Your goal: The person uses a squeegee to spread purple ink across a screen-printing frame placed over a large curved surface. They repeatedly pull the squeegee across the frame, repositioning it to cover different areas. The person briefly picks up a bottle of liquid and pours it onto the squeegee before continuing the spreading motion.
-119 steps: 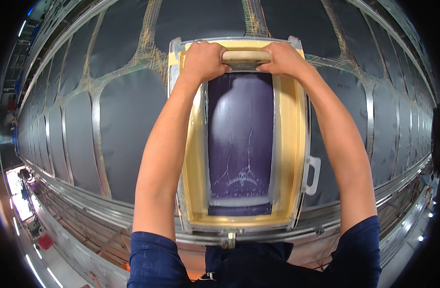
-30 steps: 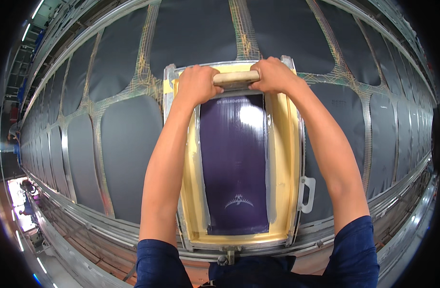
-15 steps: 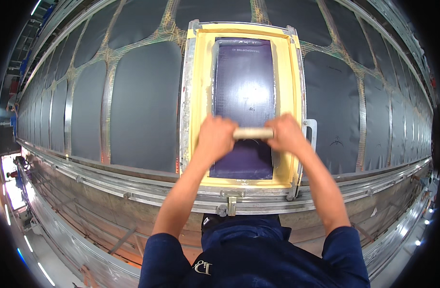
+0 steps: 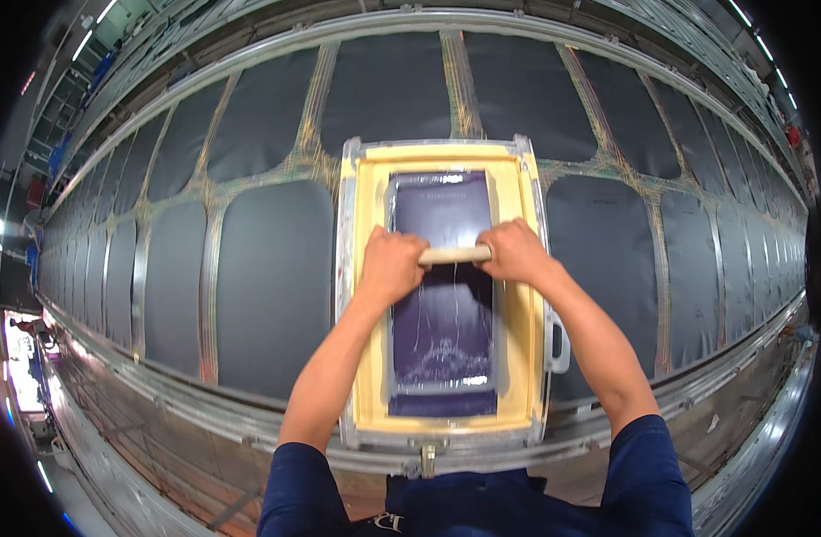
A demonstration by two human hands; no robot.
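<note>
Two hands [image 4: 394, 266] grip a pale, straight, apparently wooden bar [image 4: 455, 256] over a glossy, streaked purple panel [image 4: 442, 322]

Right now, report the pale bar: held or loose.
Held: the left hand and right hand grip the pale bar by its ends.

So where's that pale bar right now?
Near the head view's centre, the pale bar is over the purple panel, between the left hand and right hand, which grip its ends.
</note>
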